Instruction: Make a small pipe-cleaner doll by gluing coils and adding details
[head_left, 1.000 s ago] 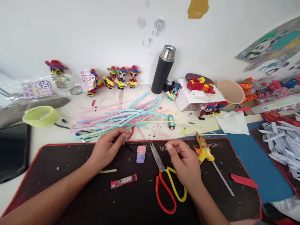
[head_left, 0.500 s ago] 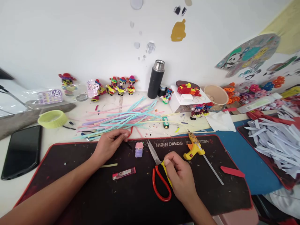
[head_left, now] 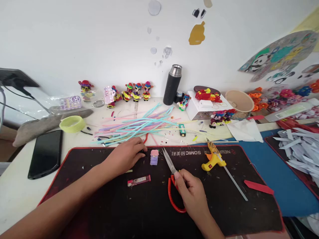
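Observation:
My left hand (head_left: 128,155) is at the top edge of the black mat, its fingers bent together by a small dark bit that is too small to make out. A pink and purple block (head_left: 154,157) stands just right of those fingertips. My right hand (head_left: 191,191) pinches the scissors (head_left: 170,163) near their pivot and covers the yellow handle; the blades point up and left, and the red loop lies on the mat. Below the block is a pink lighter (head_left: 139,181). To the right lies a yellow glue gun (head_left: 213,158) with a glue stick.
Pastel pipe cleaners (head_left: 139,123) are heaped behind the mat (head_left: 124,209). Farther back stand a black flask (head_left: 171,85), small figures (head_left: 137,92) and a beige bowl (head_left: 239,100). A phone (head_left: 46,152) and green tape roll (head_left: 72,123) are at left; white paper strips (head_left: 300,149) at right.
The view has swung left, so things appear farther right. My left hand has turned palm down, its fingers closer to the block. My right hand has moved onto the scissors by the pivot.

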Available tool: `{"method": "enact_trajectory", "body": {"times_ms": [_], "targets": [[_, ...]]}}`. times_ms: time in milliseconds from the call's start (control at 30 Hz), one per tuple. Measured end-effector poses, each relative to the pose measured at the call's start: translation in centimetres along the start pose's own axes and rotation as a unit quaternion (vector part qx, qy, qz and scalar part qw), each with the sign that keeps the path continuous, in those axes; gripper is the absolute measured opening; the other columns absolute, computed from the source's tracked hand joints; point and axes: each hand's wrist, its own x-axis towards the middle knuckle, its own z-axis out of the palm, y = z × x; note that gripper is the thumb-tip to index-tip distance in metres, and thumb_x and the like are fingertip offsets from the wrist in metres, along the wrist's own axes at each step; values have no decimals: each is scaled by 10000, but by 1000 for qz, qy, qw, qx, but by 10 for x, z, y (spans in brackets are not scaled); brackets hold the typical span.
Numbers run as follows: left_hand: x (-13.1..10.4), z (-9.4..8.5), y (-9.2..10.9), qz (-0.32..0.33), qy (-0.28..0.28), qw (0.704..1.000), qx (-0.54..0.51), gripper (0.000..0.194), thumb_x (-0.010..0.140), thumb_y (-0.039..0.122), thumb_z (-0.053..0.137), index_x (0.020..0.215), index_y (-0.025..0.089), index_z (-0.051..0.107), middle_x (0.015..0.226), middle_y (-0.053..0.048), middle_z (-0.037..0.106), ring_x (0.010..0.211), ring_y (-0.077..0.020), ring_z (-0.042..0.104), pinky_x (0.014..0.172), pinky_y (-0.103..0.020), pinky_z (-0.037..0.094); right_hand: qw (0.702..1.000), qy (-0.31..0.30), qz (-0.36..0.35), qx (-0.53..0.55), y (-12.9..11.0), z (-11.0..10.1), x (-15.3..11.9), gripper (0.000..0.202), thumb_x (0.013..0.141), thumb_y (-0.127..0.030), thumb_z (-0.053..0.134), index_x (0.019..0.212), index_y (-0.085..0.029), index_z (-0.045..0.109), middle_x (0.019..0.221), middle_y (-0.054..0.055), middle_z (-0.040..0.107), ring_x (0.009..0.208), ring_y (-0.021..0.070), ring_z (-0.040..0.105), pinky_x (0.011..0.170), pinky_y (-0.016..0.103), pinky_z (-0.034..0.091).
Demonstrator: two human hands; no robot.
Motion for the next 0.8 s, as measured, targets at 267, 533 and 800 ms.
{"method": "enact_trajectory", "body": {"times_ms": [267, 533, 800], "targets": [[-2, -2, 3, -11, 26, 999, -43, 202, 1036, 269, 497, 910, 210, 642, 1067, -83, 664, 1054, -279, 618, 944, -420, 477, 1000, 0, 5, 9, 1, -1, 1, 482, 1076, -490, 505, 671, -232, 465, 587, -63, 362, 531, 123, 344, 503, 256, 285], [-16, -34, 37, -106, -29, 916, -385, 306, 1028, 515, 586, 1074, 223, 664, 791, 16, 675, 757, -174, 604, 706, -292, 456, 999, -26, -22, 22, -22, 1, 20, 343, 1047, -432, 577, 790, -210, 633, 585, -62, 447, 530, 127, 421, 506, 254, 299], [-17, -29, 55, -102, -60, 878, -464, 234, 1009, 415, 626, 1121, 209, 636, 755, 32, 640, 704, -145, 585, 640, -257, 421, 996, -29, -46, 72, -44, 10, 30, 206, 1005, -356, 629, 881, -200, 684, 643, -54, 490, 575, 128, 430, 547, 257, 320]]}}
